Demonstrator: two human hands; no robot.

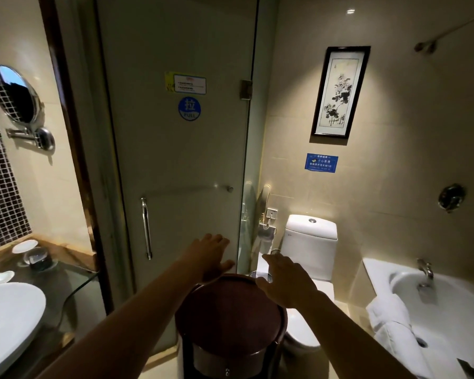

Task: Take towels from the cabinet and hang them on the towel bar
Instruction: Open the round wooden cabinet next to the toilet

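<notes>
In a dim hotel bathroom, we reach both arms over the round dark-wood cabinet [230, 315] before the glass shower door [181, 149]. Our left hand [211, 255] and right hand [285, 280] hover with fingers spread, each grip wide and holding nothing. A white towel [391, 321] drapes over the bathtub rim [378, 266], right of the toilet [309, 242].

Left hand [212, 255], right hand [282, 280] flat, empty, above round cabinet [230, 310].
</notes>
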